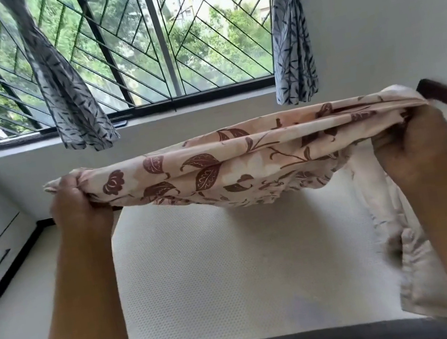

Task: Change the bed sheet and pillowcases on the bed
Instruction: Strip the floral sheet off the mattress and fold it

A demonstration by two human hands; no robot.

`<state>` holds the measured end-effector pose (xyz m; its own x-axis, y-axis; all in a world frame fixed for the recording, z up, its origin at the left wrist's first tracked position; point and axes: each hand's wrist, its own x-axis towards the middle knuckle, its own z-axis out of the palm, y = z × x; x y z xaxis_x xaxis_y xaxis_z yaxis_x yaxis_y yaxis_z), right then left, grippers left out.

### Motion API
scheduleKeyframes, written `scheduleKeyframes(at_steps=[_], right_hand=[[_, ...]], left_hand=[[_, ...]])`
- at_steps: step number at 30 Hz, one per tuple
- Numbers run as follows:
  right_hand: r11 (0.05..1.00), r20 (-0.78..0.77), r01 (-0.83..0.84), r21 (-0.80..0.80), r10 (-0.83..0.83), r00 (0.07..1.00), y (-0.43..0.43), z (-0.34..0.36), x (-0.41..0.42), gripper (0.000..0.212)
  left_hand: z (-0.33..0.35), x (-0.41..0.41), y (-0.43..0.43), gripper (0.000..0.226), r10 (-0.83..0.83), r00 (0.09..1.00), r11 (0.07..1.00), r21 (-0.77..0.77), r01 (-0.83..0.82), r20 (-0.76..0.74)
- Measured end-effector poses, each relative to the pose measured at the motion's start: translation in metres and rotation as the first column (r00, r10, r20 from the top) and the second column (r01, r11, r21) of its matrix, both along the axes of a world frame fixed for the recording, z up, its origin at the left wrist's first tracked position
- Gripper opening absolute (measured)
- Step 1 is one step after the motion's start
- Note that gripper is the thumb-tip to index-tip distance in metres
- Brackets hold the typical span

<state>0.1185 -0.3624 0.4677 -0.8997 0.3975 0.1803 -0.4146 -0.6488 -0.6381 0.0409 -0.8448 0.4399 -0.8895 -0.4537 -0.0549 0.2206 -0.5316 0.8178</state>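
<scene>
Across the middle of the frame, the left hand [78, 204] and right hand [413, 145] grip the floral sheet [230, 165] stretched above the bare mattress [233, 271].

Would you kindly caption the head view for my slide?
Left hand and right hand grip a bunched floral sheet above the bare mattress.

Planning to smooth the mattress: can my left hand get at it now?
Probably not yet: the left hand grips one end of the floral sheet above the mattress; released, its way down looks free.
</scene>
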Motion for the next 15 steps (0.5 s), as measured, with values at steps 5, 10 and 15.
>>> scheduleKeyframes(at_steps=[5,10,15], right_hand=[[0.995,0.038,0.030,-0.092,-0.026,0.999,-0.006,0.005,0.009,0.026],[0.991,0.308,0.130,0.042,-0.137,0.941,-0.002,-0.038,-0.011,0.026],[0.988,0.565,0.088,0.124,-0.143,0.812,0.007,-0.108,-0.039,0.026]], left_hand=[[0.001,0.009,-0.006,0.017,0.089,0.996,0.994,0.067,-0.090,0.023],[-0.048,-0.010,-0.015,0.008,0.095,0.971,0.995,-0.028,-0.091,0.219],[-0.119,-0.037,-0.003,0.018,0.070,0.888,0.993,-0.115,-0.020,0.455]])
